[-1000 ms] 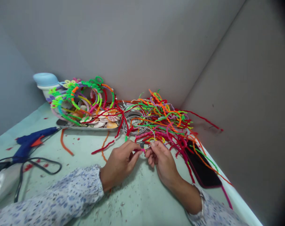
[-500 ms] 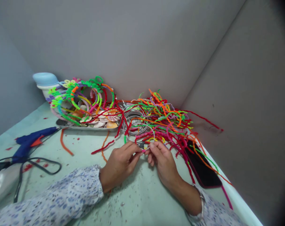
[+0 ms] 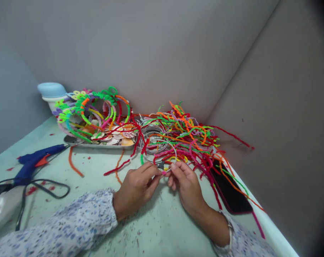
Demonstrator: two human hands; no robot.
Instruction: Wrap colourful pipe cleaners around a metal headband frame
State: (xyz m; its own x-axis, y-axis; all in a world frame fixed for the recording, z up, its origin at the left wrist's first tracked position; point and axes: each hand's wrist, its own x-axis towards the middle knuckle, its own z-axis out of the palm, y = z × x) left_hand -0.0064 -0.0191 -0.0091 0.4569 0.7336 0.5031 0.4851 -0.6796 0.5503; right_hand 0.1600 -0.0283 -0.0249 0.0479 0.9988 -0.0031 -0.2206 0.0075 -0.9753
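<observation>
Pinching apparently one hoop [image 3: 175, 151]: two hands [image 3: 137, 187] [image 3: 188, 185].

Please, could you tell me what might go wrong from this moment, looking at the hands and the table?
1. The pink piece at the left hand's fingertips is tiny, so it could slip from that grip.
2. The thin hoop in the right hand is close to a tangled pile of fuzzy strands and might snag there.
3. The looped cord is near the left sleeve, which could catch it and drag the glue gun.
</observation>
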